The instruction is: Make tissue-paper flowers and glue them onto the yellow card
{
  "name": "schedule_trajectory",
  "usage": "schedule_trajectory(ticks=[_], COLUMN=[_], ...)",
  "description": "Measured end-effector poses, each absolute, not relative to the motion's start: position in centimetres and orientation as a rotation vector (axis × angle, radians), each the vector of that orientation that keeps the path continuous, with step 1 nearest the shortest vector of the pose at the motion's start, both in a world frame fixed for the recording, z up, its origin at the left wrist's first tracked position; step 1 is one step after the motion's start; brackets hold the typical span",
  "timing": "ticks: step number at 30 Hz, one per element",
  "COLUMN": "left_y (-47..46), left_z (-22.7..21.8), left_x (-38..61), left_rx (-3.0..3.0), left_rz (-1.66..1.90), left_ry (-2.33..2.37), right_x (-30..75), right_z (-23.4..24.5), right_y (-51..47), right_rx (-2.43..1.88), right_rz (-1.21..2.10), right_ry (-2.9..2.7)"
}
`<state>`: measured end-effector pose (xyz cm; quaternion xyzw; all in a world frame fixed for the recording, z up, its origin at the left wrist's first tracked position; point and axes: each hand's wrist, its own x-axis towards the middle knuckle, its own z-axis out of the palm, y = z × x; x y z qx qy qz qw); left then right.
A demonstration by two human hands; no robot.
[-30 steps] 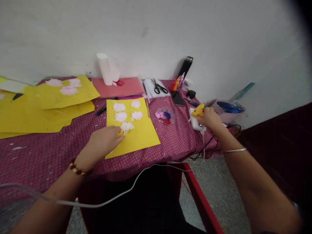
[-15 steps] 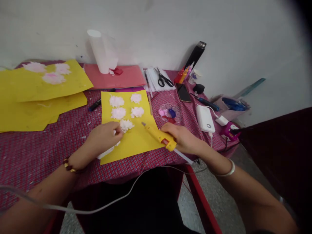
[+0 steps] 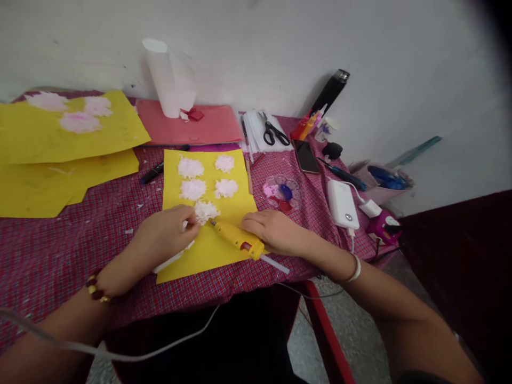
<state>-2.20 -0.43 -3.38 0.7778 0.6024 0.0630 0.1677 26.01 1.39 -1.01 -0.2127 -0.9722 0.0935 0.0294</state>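
Observation:
On a yellow sheet of paper (image 3: 236, 240) lie several pale pink and white crumpled paper tufts (image 3: 191, 167). My left hand (image 3: 166, 232) is closed at the edge of the lowest white frilly paper (image 3: 206, 210), its fingertips pinched on it. White paper (image 3: 170, 261) also pokes out below that hand; how the two pieces join is hidden. My right hand (image 3: 276, 232) grips a yellow hot glue gun (image 3: 236, 237) with a clear glue stick (image 3: 274, 263) out of its back. The gun's nozzle is at the frilly paper's lower right edge, close to my left fingertips.
Larger yellow sheets (image 3: 112, 170) with pink tufts lie left. Behind stand a white paper roll (image 3: 162, 80) and black scissors (image 3: 275, 132). A paint palette (image 3: 294, 186), phone (image 3: 306, 156) and white power bank (image 3: 343, 202) sit right. A pale cable (image 3: 168, 349) crosses my lap.
My right hand has brought the glue gun left, so its nozzle now meets the lowest white frilly paper. My left hand keeps its pinch there. The view has shifted slightly.

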Motion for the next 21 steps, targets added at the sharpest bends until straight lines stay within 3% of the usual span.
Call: schedule_trajectory(ticks=[10,21], left_y=[-0.5,0.3], left_z=[-3.2,-2.7], left_x=[-2.2,-2.4], left_rx=[2.218,2.075], left_rz=[0.171,0.416], left_ry=[1.706,1.616], right_x=[25.0,22.3], right_z=[-1.0,0.6], right_y=[1.2,-2.1], right_rx=[-0.737,-0.923], right_rz=[0.206,0.240], right_ry=[-3.048,-3.117])
